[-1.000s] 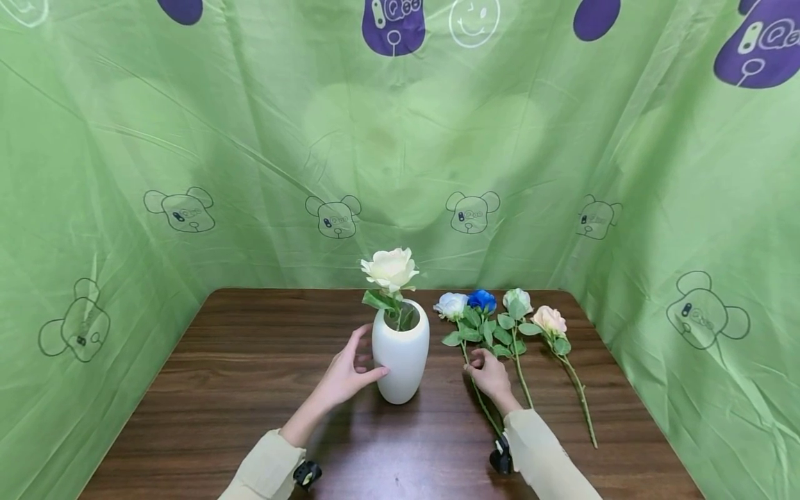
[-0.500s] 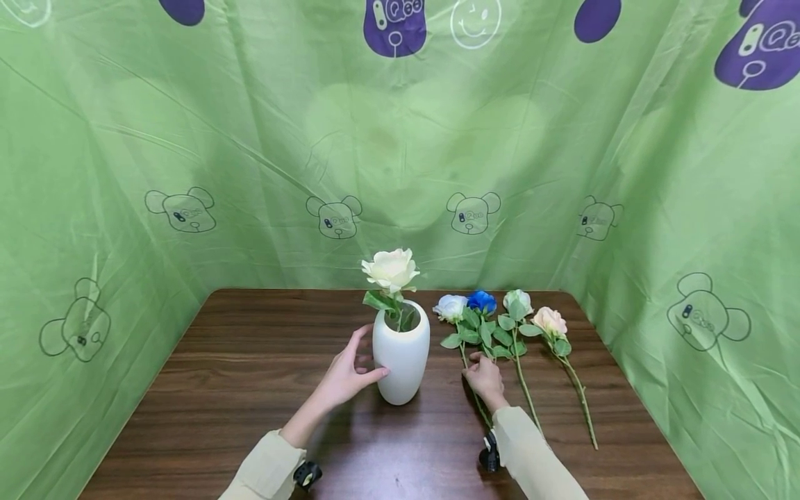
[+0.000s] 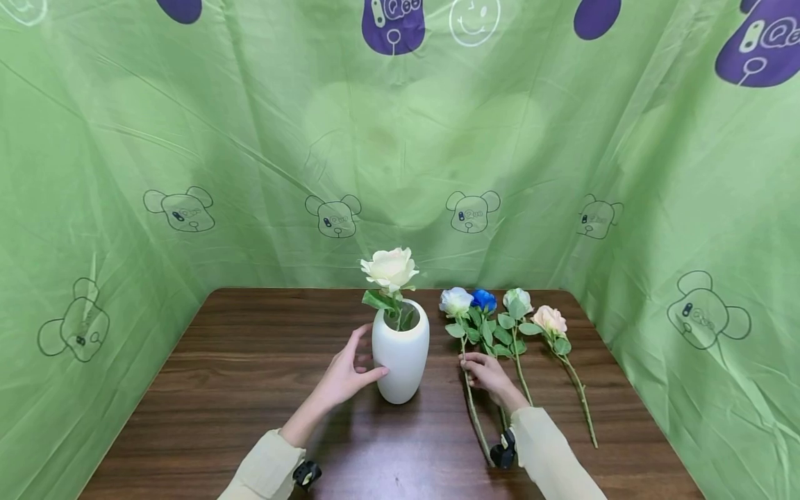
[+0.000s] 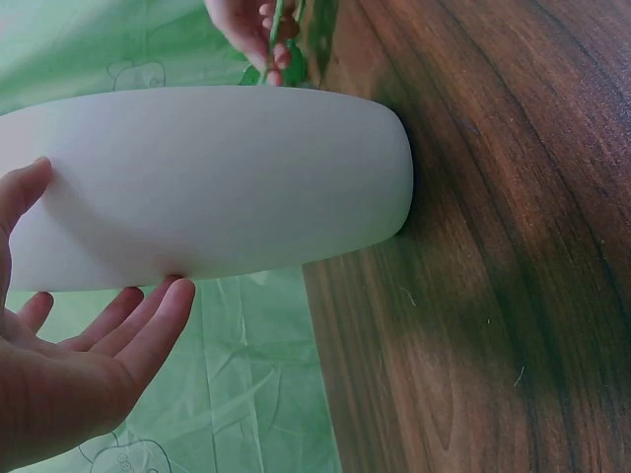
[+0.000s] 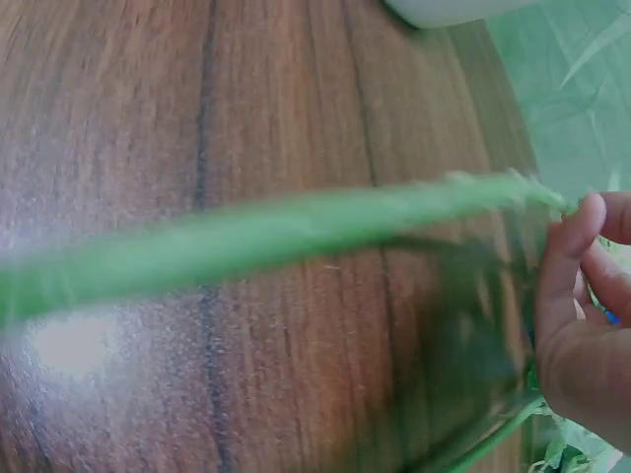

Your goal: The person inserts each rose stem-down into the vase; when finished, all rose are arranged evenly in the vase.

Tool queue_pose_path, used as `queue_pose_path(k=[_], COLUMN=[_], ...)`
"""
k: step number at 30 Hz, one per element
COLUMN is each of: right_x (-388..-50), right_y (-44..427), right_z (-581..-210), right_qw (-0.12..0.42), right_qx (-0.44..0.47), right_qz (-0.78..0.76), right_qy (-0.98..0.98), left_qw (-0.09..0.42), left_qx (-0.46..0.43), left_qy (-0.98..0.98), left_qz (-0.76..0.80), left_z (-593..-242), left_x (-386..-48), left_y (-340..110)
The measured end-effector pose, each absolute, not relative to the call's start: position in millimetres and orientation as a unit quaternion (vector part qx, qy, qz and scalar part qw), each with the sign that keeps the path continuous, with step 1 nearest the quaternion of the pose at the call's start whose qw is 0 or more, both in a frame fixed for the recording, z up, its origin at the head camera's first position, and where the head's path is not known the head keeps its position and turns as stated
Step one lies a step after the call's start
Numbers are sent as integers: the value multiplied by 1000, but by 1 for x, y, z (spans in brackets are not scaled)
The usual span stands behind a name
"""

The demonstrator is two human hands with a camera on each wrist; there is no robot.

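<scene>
The left hand (image 3: 342,375) holds a white vase (image 3: 401,364) while the right hand (image 3: 492,378) pinches a bluish-white rose (image 3: 456,303), a blue rose (image 3: 484,300) beyond that hand.

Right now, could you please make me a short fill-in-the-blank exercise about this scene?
The left hand touches the white ____.
The right hand pinches a whitish flower by its ____.
The darkest flower is ____ in colour.
Altogether, the head view shows ____ flowers.

Missing words: vase; stem; blue; five.
</scene>
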State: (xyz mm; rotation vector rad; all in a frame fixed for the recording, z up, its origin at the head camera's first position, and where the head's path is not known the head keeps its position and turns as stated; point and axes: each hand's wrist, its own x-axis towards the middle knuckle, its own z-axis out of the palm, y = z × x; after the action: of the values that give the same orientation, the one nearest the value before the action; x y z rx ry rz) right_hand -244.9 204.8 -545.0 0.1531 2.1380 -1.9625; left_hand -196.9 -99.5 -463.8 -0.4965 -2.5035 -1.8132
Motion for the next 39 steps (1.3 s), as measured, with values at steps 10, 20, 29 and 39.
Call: queue_pose_path(k=[10,20,29,39], right_x=[-240,-233,-228,-214], right_y=[209,205,203,198], right_z=[-520,-481,-458,-432], right_qw=[117,95,45,-33], right_qx=[-11,-100,-171,-207], right_qz=[-701,-711,-719,-761], right_qy=[704,690,672,614], left_qw=[7,5,4,3], left_qx=[-162,-156,-168,-157], left_qy=[-801,-808,-805,-809], left_qz=[-576,-569,-569,-566], left_z=[-463,-458,-432,-453], left_x=[-196,-194,-181,-192], left_y=[-100,-99,-95,-98])
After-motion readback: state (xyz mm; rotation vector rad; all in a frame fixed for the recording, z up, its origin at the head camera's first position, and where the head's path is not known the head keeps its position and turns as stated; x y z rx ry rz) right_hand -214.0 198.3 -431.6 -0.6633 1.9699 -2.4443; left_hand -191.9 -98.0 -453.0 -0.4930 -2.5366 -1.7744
